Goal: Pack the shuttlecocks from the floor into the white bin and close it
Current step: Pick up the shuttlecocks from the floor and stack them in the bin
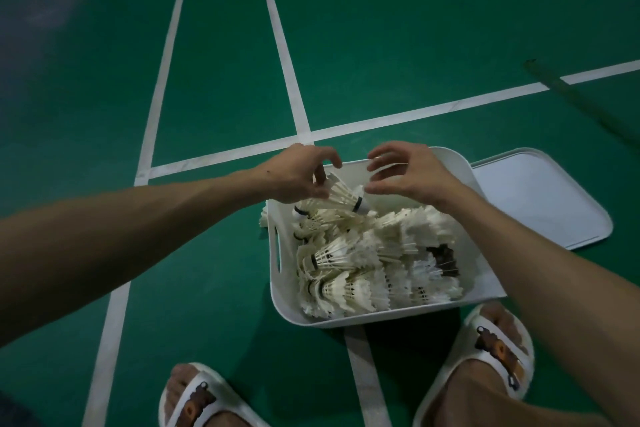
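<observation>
a shuttlecock, feathers half hidden by fingers, is pinched in the left hand over the far left corner of the white bin, which sits on the green floor heaped with shuttlecocks. the right hand hovers beside it, loosely spread and empty. the lid lies just right of the bin.

We see a green court floor with white painted lines. Two white rubber slippers with brown patches stand on it. A thin dark pole lies far right.

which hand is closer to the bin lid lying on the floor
Right. The right hand is just left of the lid; the left hand, holding a shuttlecock, is farther left.
</observation>
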